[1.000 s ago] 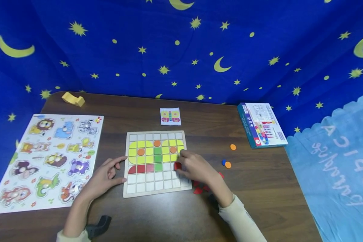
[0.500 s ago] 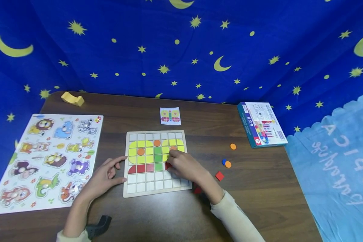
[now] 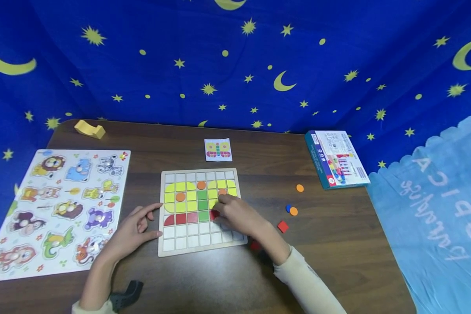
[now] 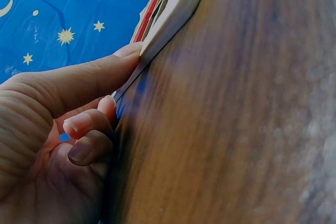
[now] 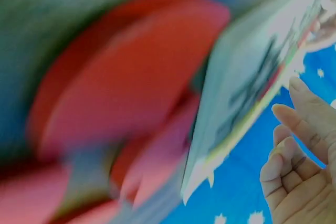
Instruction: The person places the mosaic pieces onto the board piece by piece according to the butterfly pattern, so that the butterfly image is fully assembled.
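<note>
Thumb and forefinger of the left hand [image 3: 131,233] stand spread against the left edge of the grid board [image 3: 180,243], likely steadying it. The pale-celled board bears yellow tiles [image 3: 191,205], orange discs [image 3: 180,197] and green tiles [image 3: 203,216]. Beyond the board, a butterfly card [image 3: 217,149] presumably serves as pattern. On the board's right half, the right hand [image 3: 239,216] meets a red tile [image 3: 213,214]; whether pinching, cannot be told.

Card [image 3: 218,149] behind board [image 3: 192,241], box [image 3: 349,163] right
</note>
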A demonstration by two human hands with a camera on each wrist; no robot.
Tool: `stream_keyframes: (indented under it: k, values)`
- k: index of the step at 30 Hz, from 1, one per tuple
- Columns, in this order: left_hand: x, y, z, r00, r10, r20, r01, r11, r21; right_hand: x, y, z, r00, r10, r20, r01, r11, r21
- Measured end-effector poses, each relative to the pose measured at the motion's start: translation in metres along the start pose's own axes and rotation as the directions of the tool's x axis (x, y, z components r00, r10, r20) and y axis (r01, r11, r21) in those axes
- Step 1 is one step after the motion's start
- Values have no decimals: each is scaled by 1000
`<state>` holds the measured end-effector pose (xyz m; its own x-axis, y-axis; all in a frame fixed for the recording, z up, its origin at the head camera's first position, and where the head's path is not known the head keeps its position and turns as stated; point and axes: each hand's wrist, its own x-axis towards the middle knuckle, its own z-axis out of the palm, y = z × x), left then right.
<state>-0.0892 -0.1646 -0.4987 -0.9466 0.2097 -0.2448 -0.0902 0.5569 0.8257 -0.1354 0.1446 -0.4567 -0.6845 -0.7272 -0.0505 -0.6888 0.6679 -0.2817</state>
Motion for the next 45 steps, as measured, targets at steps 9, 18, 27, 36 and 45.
stream_keyframes:
  k: [9, 18, 27, 36, 45]
  values:
    - [-2, -2, -2, 1000, 17, -16, -17, 1000, 4, -53, 31, -18, 974, 217, -66, -218, 976, -23]
    - [-3, -4, -1, 1000, 13, -17, -13, 1000, -2, -113, 61, -17, 928, 367, -63, -369, 928, -40]
    - [-5, -4, -1, 1000, 11, -17, -11, 1000, -9, -138, 69, -14, 899, 436, 30, -435, 900, -41]
    - [-4, -1, 0, 1000, 2, -13, -2, 1000, -9, -141, 71, -10, 910, 414, 37, -413, 910, -28]
    - [-1, 1, 1, 1000, -6, 0, 6, 1000, -10, -125, 67, -15, 931, 365, 8, -364, 931, -35]
